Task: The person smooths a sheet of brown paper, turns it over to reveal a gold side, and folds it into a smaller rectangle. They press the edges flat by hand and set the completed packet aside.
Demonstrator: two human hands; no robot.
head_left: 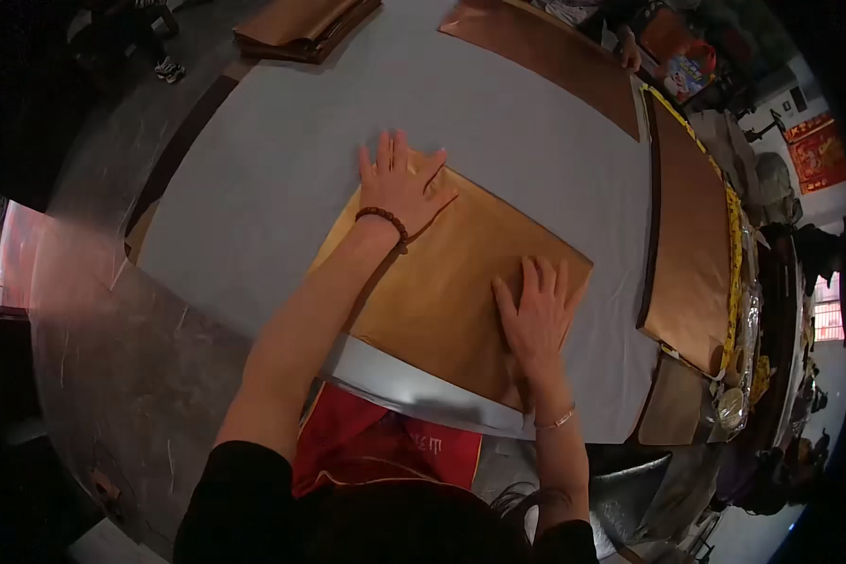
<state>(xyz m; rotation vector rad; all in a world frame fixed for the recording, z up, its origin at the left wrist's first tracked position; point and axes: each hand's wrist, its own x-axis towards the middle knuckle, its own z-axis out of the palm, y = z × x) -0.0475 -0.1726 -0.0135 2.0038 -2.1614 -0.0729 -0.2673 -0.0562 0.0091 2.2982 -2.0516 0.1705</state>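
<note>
A square brown sheet [442, 282], which looks like paper or leather, lies on a large grey cloth [282, 141] spread over the table. My left hand [397, 193], with a beaded bracelet at the wrist, presses flat on the sheet's far left corner, fingers spread. Near the right corner my right hand [538, 315] rests palm down on the same sheet, its fingers a little apart. Neither hand grips anything. Below the near edge of the sheet, a pale, shiny strip [414, 381] shows.
Folded brown sheets [305, 28] sit at the back left. More brown material lies along the back right [555, 61] and right side [691, 235], with yellow tape [734, 244] beside it. Another person's hand [630, 54] is at the far right corner.
</note>
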